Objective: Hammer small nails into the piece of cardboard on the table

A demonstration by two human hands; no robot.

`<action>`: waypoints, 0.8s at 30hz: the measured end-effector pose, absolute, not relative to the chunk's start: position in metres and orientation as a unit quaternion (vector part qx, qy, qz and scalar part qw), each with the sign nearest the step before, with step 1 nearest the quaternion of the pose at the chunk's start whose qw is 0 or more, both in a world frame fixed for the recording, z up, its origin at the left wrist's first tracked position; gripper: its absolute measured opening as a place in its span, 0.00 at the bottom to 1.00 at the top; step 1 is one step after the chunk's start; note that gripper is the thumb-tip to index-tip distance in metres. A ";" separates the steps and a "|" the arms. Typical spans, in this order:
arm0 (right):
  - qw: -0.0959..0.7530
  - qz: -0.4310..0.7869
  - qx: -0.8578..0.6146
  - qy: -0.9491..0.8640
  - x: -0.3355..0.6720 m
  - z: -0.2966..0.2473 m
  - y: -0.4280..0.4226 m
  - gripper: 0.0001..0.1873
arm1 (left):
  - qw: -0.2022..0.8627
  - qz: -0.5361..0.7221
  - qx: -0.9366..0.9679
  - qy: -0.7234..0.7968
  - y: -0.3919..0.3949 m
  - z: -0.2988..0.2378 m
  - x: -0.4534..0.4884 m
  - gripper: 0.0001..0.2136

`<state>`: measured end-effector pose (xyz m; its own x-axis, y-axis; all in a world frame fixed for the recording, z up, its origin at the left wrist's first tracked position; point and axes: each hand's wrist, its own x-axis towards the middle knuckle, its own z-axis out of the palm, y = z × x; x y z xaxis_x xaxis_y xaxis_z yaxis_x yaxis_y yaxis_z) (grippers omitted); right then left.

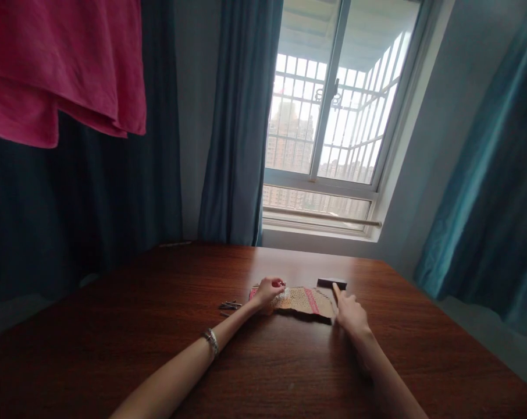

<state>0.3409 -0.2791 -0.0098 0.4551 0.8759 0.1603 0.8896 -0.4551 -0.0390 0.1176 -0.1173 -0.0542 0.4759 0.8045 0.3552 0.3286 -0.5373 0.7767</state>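
A tan piece of card or wood with pink stripes and dotted patterning (305, 301) lies flat on the brown wooden table (159, 326). My left hand (269, 291) rests on its left end with fingers curled in a pinch on something small I cannot make out. My right hand (349, 312) lies at its right end, fingers folded and the forefinger stretched toward a dark rectangular block (332, 283). A bracelet (212, 341) sits on my left wrist.
Several thin dark nails or sticks (229, 305) lie left of the card. A window (328, 116) with bars stands beyond the table, teal curtains (239, 128) on both sides. A pink cloth (63, 64) hangs at upper left.
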 end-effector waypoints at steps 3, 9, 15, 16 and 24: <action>0.031 -0.009 -0.870 -0.492 0.349 -0.014 -0.281 0.19 | 0.328 0.365 0.796 0.354 -0.116 -0.056 0.118 0.12; 0.040 0.015 -0.867 -0.497 0.352 -0.022 -0.277 0.16 | 0.331 0.365 0.798 0.347 -0.115 -0.057 0.117 0.11; 0.226 0.072 -0.822 -0.518 0.363 -0.021 -0.272 0.13 | 0.332 0.356 0.801 0.349 -0.118 -0.053 0.116 0.12; 0.285 0.104 -0.804 -0.511 0.363 -0.019 -0.271 0.12 | 0.331 0.354 0.801 0.352 -0.119 -0.052 0.115 0.12; 0.537 0.504 -0.517 -0.436 0.313 0.018 -0.280 0.15 | 0.316 0.352 0.806 0.357 -0.121 -0.048 0.115 0.12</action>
<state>0.3130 -0.2803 0.0176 0.1117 0.9923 -0.0540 -0.0901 -0.0440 -0.9950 0.1155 -0.1206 -0.0484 0.4971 0.7976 0.3415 0.3535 -0.5457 0.7598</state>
